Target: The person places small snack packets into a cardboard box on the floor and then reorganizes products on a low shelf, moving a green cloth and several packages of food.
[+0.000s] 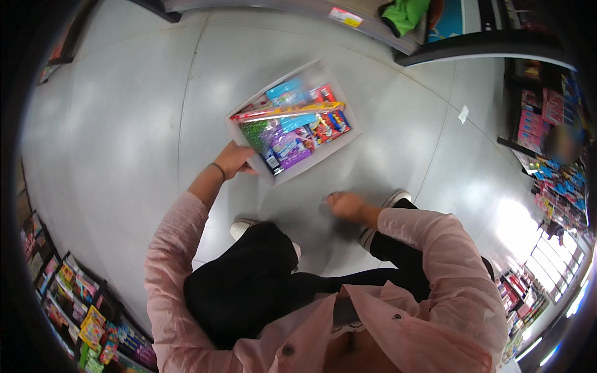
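My left hand [235, 160] grips the near left corner of an open white cardboard box [318, 165], which is tilted in view over the grey floor. Inside lie packaged goods: a long yellow-and-red packet [289, 112] across the top, a purple packet [290, 148], a green beaded-looking item [254, 134], red-and-blue packets [330, 125] and light-blue packaging [285, 92]. My right hand [347, 205] is apart from the box, below its right side and close to my shoe. Its fingers are curled and blurred, so whether anything is in them is unclear.
Grey floor [126, 140] surrounds the box, with a white scrap [463, 114] to the right. A shelf edge [298, 8] with a green item [406, 16] runs along the top. Stocked shelves [531, 121] stand at right, and another display [88, 317] at lower left. My shoes [243, 227] are below the box.
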Motion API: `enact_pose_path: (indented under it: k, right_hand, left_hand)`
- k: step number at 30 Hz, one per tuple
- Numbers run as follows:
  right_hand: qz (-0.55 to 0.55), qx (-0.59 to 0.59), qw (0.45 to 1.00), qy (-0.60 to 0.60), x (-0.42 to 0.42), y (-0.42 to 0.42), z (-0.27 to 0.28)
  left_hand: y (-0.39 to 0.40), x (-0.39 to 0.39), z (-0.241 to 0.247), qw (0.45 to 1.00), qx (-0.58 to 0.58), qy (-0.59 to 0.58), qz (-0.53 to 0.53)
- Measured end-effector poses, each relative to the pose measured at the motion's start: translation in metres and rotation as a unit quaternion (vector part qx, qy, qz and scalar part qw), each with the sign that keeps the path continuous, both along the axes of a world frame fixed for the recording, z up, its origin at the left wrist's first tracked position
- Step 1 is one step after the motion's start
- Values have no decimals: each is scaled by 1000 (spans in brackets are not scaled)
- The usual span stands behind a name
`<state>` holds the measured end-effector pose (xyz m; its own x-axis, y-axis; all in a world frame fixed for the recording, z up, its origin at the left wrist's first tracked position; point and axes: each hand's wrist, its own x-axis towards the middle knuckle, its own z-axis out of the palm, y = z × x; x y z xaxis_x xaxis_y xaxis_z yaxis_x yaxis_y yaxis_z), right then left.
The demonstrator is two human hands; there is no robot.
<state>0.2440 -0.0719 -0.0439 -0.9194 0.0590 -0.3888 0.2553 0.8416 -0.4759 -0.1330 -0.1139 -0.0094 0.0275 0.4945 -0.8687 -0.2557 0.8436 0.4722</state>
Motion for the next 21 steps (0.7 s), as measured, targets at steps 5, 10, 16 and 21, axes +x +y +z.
enact_pose_path:
  k: [5, 10, 16, 21]
  right_hand:
    - [-5, -19, 998, -62, -14, 18, 4]
    - [-188, -119, 965, 139, -84, 78, 88]
    - [-83, -104, 977, -167, -39, 79, 70]
    - [41, -104, 988, -107, 31, 26, 32]
  left_hand:
    - [12, 11, 9, 1000, -11, 11, 26]
    - [-11, 4, -19, 996, 68, 15, -49]
    - [2, 9, 14, 1000, -5, 1, 16]
    - [-2, 10, 8, 1000, -11, -6, 6]
